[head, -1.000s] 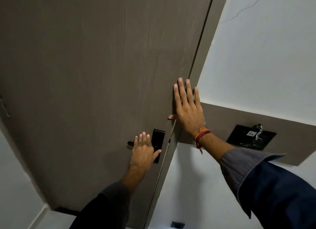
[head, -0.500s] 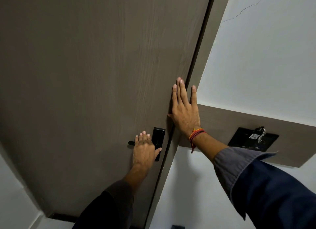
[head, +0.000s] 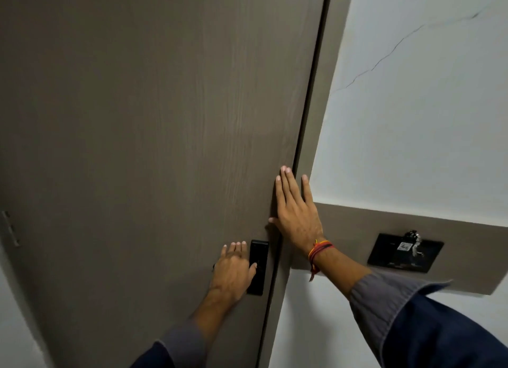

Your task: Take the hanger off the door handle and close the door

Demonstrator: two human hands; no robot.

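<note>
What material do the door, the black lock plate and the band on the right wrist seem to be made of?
The door looks like wood or a wood-look laminate, matte grey-brown: fine vertical grain lines show. The black lock plate seems to be smooth plastic or coated metal with a faint sheen; I cannot tell which. The band on the right wrist looks like twisted thread, red, orange and dark, with a loose hanging end.

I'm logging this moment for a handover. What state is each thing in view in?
Door: shut or all but shut, its edge against the frame.
Handle: almost wholly hidden by the left hand; no hanger seen on it.
Lock plate: on the door, partly covered.
Left hand: open, flat over the handle.
Right hand: open, flat across door edge and frame.
Wall panel: mounted, a card in it.
Wall: cracked.
</note>
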